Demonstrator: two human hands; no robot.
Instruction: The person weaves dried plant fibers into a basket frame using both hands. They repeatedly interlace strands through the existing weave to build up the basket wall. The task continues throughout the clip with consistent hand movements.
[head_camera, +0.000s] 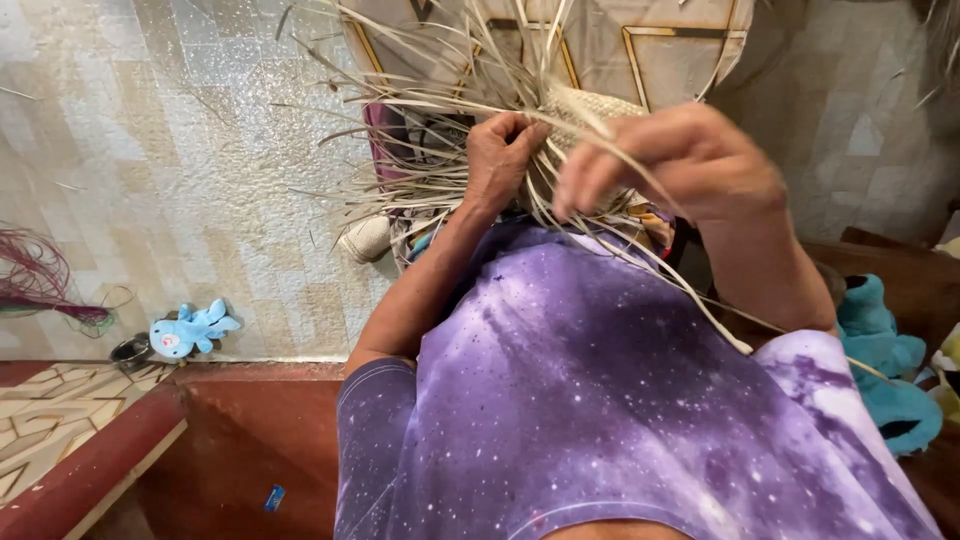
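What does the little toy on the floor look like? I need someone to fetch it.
Look at the pale tiled floor left of the person weaving. Near its lower edge, by the red step, lies a small light-blue plush toy. Beside it are only a dark round object and magenta strands.

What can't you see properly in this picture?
- Woven piece: mostly hidden behind the hands and loose straw strips.
- Right hand: blurred, so its grip is unclear.
- Left hand: fingertips buried in the strips.
- Teal plush toy: cut off by the right edge.
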